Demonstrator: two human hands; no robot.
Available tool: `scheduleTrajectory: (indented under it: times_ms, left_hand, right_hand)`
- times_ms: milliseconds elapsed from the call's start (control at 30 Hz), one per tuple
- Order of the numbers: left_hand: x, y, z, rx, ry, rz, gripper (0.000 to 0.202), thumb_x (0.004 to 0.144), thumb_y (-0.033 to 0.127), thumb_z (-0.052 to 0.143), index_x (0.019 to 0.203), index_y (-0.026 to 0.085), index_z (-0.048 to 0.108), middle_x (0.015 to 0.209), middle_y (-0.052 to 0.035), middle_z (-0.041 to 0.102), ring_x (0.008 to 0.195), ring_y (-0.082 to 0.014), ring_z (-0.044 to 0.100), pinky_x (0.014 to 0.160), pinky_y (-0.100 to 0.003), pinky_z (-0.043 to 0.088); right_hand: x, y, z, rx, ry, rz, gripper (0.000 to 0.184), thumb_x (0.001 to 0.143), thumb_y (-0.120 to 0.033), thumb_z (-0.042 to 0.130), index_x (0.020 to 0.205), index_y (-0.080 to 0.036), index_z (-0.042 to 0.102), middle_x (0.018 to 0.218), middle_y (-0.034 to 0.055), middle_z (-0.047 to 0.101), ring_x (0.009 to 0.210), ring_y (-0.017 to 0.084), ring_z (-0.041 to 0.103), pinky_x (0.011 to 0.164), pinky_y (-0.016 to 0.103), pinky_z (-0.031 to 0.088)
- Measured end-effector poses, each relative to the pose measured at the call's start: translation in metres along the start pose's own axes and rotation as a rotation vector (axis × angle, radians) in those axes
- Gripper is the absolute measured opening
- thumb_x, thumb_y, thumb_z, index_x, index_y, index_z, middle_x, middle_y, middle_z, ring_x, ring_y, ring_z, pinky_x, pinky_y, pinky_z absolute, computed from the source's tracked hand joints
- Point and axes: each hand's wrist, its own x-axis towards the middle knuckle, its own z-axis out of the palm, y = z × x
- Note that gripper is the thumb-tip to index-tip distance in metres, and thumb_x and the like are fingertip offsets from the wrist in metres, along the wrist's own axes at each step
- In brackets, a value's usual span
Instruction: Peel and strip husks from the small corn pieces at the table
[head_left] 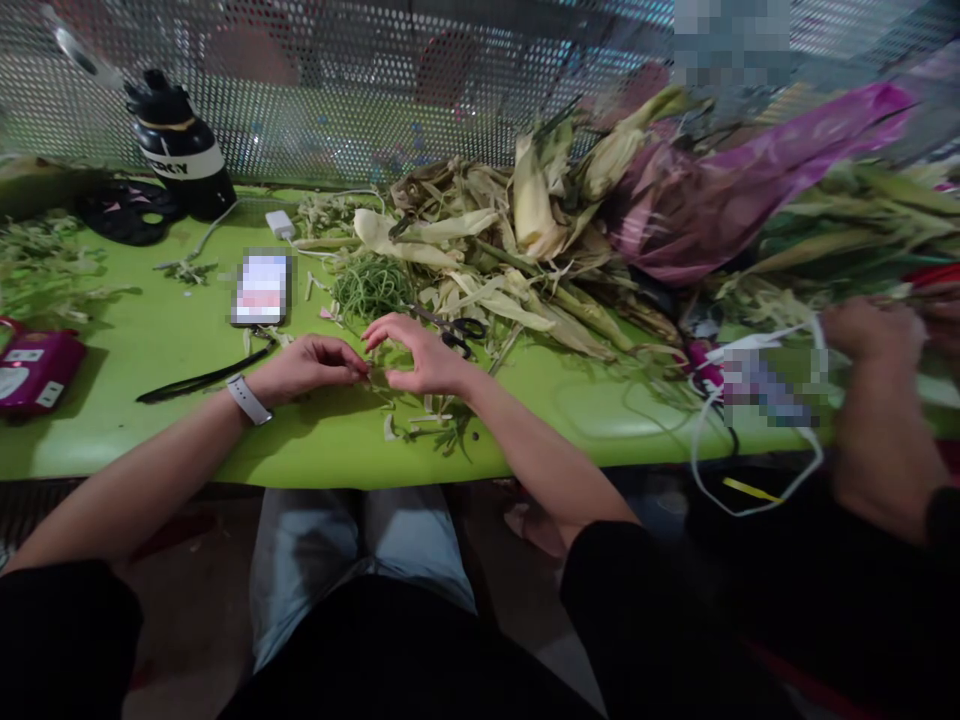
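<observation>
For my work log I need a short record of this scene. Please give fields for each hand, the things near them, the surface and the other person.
Left hand: fingertips pinched on a thin husk strip; white-strapped watch on the wrist
Right hand: arched over the same strip; grip unclear
Nearby: scissors, bundle of thin green bands, corn husks
Surface: green table
Other person: co-worker's hand at the far right

black bottle point(182, 152), white band with dark letters ending in KY, pink pouch point(34, 368) labels illegible
</observation>
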Motion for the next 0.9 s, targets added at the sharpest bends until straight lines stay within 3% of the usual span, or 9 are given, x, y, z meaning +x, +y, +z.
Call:
scheduleTrajectory:
  times_ms: [67,167,433,700,900]
  left_hand:
    - [0.000,0.000,-0.001,0.003,0.011,-0.001,0.021,0.066,0.027,0.083,0.084,0.016,0.079,0.081,-0.0070,0.077,0.073,-0.0135,0.069,0.075,-0.024,0.055]
    - [-0.001,0.001,-0.002,-0.023,0.036,-0.010,0.020,0.064,0.027,0.084,0.081,0.017,0.079,0.081,-0.0067,0.077,0.072,-0.0137,0.069,0.074,-0.025,0.056]
    - [0.000,0.001,-0.002,-0.039,0.064,-0.036,0.019,0.063,0.027,0.086,0.076,0.016,0.078,0.071,-0.0056,0.075,0.059,-0.0098,0.064,0.056,-0.018,0.051]
    - [0.000,0.000,-0.005,-0.095,0.040,0.001,0.029,0.065,0.026,0.085,0.091,0.016,0.077,0.074,-0.0051,0.075,0.065,-0.0121,0.069,0.066,-0.022,0.055]
    - [0.000,0.003,-0.010,-0.011,0.113,0.037,0.029,0.063,0.026,0.086,0.089,0.016,0.078,0.079,-0.0059,0.076,0.069,-0.0142,0.070,0.069,-0.024,0.056]
  right_hand:
    - [0.002,0.003,0.004,-0.065,-0.064,-0.010,0.038,0.068,-0.014,0.060,0.106,-0.018,0.060,0.120,0.0120,0.060,0.114,0.029,0.054,0.101,0.050,0.038]
    - [0.004,0.006,0.009,-0.123,-0.124,-0.017,0.031,0.072,-0.016,0.061,0.103,-0.017,0.062,0.112,0.0120,0.066,0.106,0.027,0.058,0.097,0.047,0.040]
    - [0.005,0.015,0.014,-0.129,-0.071,-0.078,0.021,0.076,-0.020,0.064,0.096,-0.018,0.067,0.100,0.0085,0.071,0.095,0.024,0.063,0.090,0.043,0.044]
    - [0.005,0.021,0.015,-0.128,-0.033,-0.091,0.016,0.081,-0.021,0.063,0.095,-0.018,0.069,0.098,0.0083,0.070,0.092,0.022,0.062,0.087,0.042,0.047]
    - [0.005,0.017,0.010,-0.143,-0.037,-0.091,0.016,0.081,-0.022,0.064,0.096,-0.017,0.068,0.100,0.0092,0.071,0.095,0.022,0.063,0.091,0.040,0.046]
